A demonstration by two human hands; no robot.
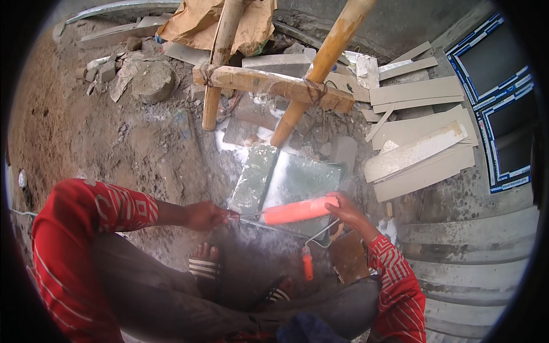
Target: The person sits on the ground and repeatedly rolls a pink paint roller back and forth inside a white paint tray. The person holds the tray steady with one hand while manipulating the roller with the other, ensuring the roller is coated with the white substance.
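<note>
A paint roller with a coral-orange cover (300, 210) lies crosswise in front of me. My right hand (347, 211) is closed around the right end of the cover. Below that hand hangs the bent metal frame with its orange handle (308, 266). My left hand (206, 216) is closed, knuckles up, left of the roller. A thin strip or rod runs from its fingers toward the cover's left end; I cannot make out what it is. Just beyond the roller lies a greenish rectangular tray (314, 173), streaked with white, with a worn green slab-like part (254, 174) along its left side.
A bamboo trestle with a wooden crossbar (274, 87) stands beyond the tray. Beige board offcuts (420, 143) are stacked at the right, near dark panels with blue-and-white edging (492, 80). Rubble and brown paper (197, 26) lie at the back. A brown slab (350, 257) rests by my right forearm.
</note>
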